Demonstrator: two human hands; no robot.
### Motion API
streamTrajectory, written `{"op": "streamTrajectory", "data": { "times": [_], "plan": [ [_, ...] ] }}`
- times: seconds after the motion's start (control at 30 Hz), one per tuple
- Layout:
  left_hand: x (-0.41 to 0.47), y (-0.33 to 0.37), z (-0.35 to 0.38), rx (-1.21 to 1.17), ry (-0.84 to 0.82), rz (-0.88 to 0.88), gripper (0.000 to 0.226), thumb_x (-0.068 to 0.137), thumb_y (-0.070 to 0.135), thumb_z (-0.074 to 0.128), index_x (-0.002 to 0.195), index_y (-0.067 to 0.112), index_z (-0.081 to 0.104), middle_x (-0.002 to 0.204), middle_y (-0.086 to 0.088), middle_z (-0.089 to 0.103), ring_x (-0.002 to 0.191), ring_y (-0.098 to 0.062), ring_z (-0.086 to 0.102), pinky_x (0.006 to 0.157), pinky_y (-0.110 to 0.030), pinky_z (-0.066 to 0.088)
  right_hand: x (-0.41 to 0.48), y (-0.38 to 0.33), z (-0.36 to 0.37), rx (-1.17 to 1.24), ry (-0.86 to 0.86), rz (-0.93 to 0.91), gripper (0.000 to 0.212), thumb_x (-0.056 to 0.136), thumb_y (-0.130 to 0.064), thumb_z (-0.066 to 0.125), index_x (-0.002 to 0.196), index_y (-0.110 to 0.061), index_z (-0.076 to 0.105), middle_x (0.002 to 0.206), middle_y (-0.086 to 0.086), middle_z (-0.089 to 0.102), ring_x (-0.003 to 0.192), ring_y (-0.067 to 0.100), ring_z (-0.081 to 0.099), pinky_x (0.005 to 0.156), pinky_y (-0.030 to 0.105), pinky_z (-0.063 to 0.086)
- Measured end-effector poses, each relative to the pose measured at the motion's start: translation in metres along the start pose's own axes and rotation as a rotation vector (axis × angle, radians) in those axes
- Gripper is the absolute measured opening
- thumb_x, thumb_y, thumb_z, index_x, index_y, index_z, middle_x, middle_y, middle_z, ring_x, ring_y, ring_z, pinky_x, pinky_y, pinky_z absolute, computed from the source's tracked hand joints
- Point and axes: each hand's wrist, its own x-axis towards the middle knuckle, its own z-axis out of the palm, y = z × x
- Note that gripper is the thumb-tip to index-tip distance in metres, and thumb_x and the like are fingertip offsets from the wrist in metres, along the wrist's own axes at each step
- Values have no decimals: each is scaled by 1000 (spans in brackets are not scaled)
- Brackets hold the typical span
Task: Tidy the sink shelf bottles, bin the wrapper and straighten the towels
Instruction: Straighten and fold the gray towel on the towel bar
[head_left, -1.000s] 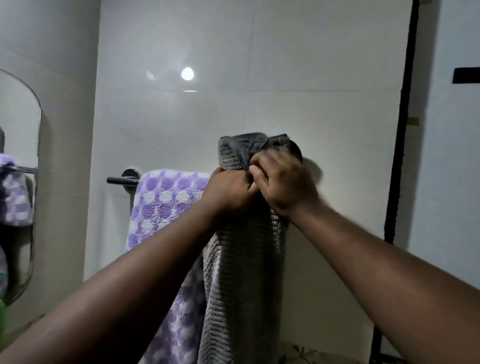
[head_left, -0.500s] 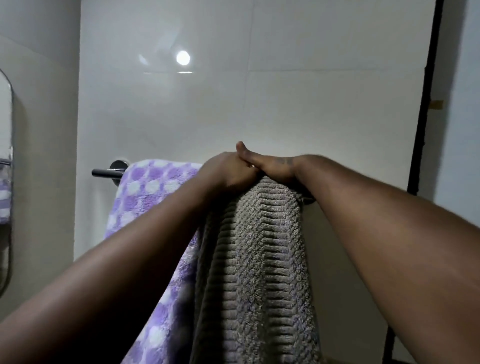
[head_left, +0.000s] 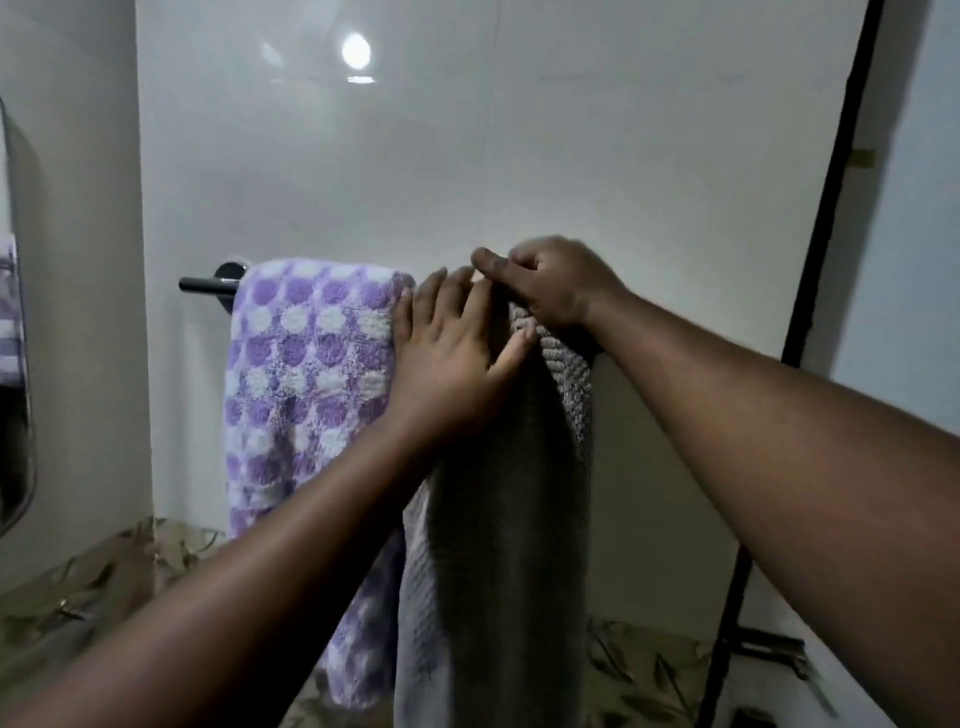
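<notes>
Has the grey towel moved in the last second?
Yes, downward. The bunched top of the grey towel stood above the bar; now it sits level with it, held by the right hand, the left hand flat on its front.

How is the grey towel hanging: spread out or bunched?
Bunched: grey towel hangs in a narrow column, left hand flat on it, right hand gripping its top.
</notes>
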Motion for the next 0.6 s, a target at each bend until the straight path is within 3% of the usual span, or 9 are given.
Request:
{"op": "streamTrajectory", "data": {
  "times": [0.07, 0.1, 0.17, 0.27, 0.3, 0.37, 0.43, 0.5, 0.6],
  "plan": [
    [-33, 5, 8, -64, 69, -10, 85, 87, 71, 43, 160, 33, 22, 170, -5, 15, 158, -24, 5, 126, -44, 6, -24, 8, 14, -185, 454, -172, 38, 87, -59, 55, 80, -22, 61, 80, -7, 65, 79, 20, 61, 67, 35, 47],
    [-50, 6, 12, -122, 110, -10, 87, 85, 69, 49, 160, 33, 23, 171, -6, 12, 158, -25, 5, 124, -41, 7, -42, 12, 26, -196, 622, -234, 28, 87, -49, 59, 86, -22, 62, 90, -4, 66, 89, 23, 61, 73, 36, 48],
    [-81, 2, 19, -285, 165, -34, 88, 84, 60, 59, 159, 25, 29, 169, -12, 16, 157, -27, 14, 125, -36, 10, -85, 27, 60, -104, 751, -302, 32, 85, -39, 69, 103, -13, 64, 116, 7, 64, 112, 29, 58, 96, 45, 47],
    [-118, -10, 34, -666, 168, -193, 82, 89, 47, 59, 156, 14, 28, 161, -15, 30, 152, -25, 30, 126, -42, 23, -144, 48, 110, 145, 700, -148, 77, 78, -46, 79, 137, -7, 47, 147, 15, 46, 139, 29, 44, 117, 45, 34],
    [-130, -15, 37, -791, 150, -288, 77, 91, 48, 55, 155, 14, 29, 156, -7, 40, 146, -18, 39, 122, -40, 32, -159, 51, 122, 312, 625, -26, 90, 75, -49, 81, 145, -11, 38, 148, 11, 46, 138, 24, 46, 117, 44, 37],
    [-149, -23, 40, -907, 87, -461, 64, 92, 60, 43, 142, 20, 41, 132, 23, 61, 122, 7, 55, 104, -21, 44, -179, 57, 138, 695, 451, 197, 106, 68, -45, 88, 150, -19, 27, 144, 3, 53, 130, 13, 56, 111, 38, 46],
    [-169, -28, 43, -896, 18, -532, 51, 88, 67, 46, 123, 29, 50, 108, 40, 64, 100, 20, 59, 86, -6, 44, -189, 73, 148, 889, 336, 285, 97, 67, -23, 94, 146, -11, 38, 131, 2, 65, 116, 11, 67, 100, 34, 53],
    [-190, -31, 46, -917, -47, -570, 47, 80, 63, 64, 115, 34, 54, 108, 38, 68, 98, 15, 64, 83, -4, 46, -199, 86, 153, 955, 267, 300, 67, 68, -7, 91, 128, -3, 61, 116, 8, 74, 107, 21, 72, 95, 39, 57],
    [-220, -39, 47, -963, -180, -606, 57, 70, 52, 82, 117, 35, 55, 111, 29, 72, 99, 6, 70, 80, -7, 50, -220, 96, 157, 1092, 164, 354, 38, 69, -3, 87, 105, -15, 78, 106, 7, 79, 99, 24, 75, 88, 39, 60]
  ]
}}
